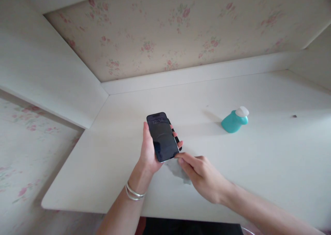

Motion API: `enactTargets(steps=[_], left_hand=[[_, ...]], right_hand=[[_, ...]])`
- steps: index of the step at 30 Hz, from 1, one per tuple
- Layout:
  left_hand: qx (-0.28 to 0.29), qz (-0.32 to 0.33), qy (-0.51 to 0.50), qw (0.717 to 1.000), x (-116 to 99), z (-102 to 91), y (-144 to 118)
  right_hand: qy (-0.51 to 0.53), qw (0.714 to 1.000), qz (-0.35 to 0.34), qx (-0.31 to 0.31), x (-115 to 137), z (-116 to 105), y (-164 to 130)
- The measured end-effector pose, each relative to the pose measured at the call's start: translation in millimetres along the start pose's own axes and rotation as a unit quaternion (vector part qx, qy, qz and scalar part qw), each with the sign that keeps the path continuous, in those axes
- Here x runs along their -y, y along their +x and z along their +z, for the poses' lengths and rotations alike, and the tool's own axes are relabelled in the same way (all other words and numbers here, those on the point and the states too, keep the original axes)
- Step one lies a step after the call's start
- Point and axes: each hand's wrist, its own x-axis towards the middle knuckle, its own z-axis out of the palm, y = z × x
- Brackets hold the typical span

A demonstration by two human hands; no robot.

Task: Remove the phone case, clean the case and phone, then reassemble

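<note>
My left hand [148, 152] holds a dark smartphone [162, 136] upright above the white desk [103, 166], its screen facing me and dimly showing a clock. A silver bangle sits on that wrist. My right hand [200, 174] is just right of the phone, fingertips touching its lower right corner. A small pale grey cloth [178, 170] lies under the right hand's fingers, partly hidden; I cannot tell whether the fingers pinch it.
A teal bottle with a white cap [234, 120] stands on the desk to the right. A tiny dark speck [294, 116] lies further right. Floral wallpaper covers the back wall behind a white ledge. The desk's front edge runs near my arms.
</note>
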Motion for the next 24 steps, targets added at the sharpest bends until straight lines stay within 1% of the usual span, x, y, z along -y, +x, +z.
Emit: enactTargets(steps=[1,3,6,8,9,11,12,16,19,20,21,22,24], left_hand=[[-0.010,0.020,-0.003,1.000,0.2,0.6,0.1],[-0.030,0.061,-0.010,0.998,-0.3,2.5,-0.4],[-0.049,0.105,-0.016,0.993,-1.8,5.7,-1.5],[-0.060,0.119,-0.019,0.991,-2.1,7.1,-1.6],[-0.066,0.124,-0.021,0.990,-1.7,7.6,-1.3],[-0.071,0.137,-0.019,0.988,0.3,8.1,-0.1],[-0.070,0.144,-0.015,0.987,1.9,8.3,0.7],[-0.056,0.167,0.007,0.984,9.8,7.5,3.1],[-0.040,0.146,0.037,0.988,15.0,6.1,5.2],[-0.038,0.135,0.048,0.989,16.3,5.8,6.2],[-0.040,0.133,0.060,0.989,17.5,5.7,7.5],[-0.041,0.140,0.072,0.987,18.5,5.7,8.9],[-0.042,0.178,0.097,0.978,20.0,5.9,11.6]], right_hand=[[0.035,0.998,0.060,0.006,-0.8,-0.8,1.7],[0.128,0.981,0.147,0.002,-3.5,-3.0,5.2],[0.266,0.934,0.234,-0.035,-9.1,-7.2,10.4],[0.345,0.899,0.266,-0.056,-11.1,-10.6,13.5],[0.380,0.882,0.271,-0.062,-11.0,-12.1,14.7],[0.440,0.859,0.255,-0.058,-8.8,-13.6,16.2],[0.459,0.855,0.235,-0.051,-7.0,-13.1,16.4],[0.499,0.852,0.159,-0.007,-1.2,-2.3,14.9],[0.506,0.852,0.134,-0.006,-0.2,6.9,14.2],[0.496,0.859,0.128,-0.014,-0.5,8.2,14.4],[0.474,0.872,0.121,-0.029,-1.0,8.3,14.6],[0.438,0.890,0.114,-0.047,-1.8,7.2,14.9],[0.328,0.935,0.095,-0.099,-4.5,2.5,15.3]])
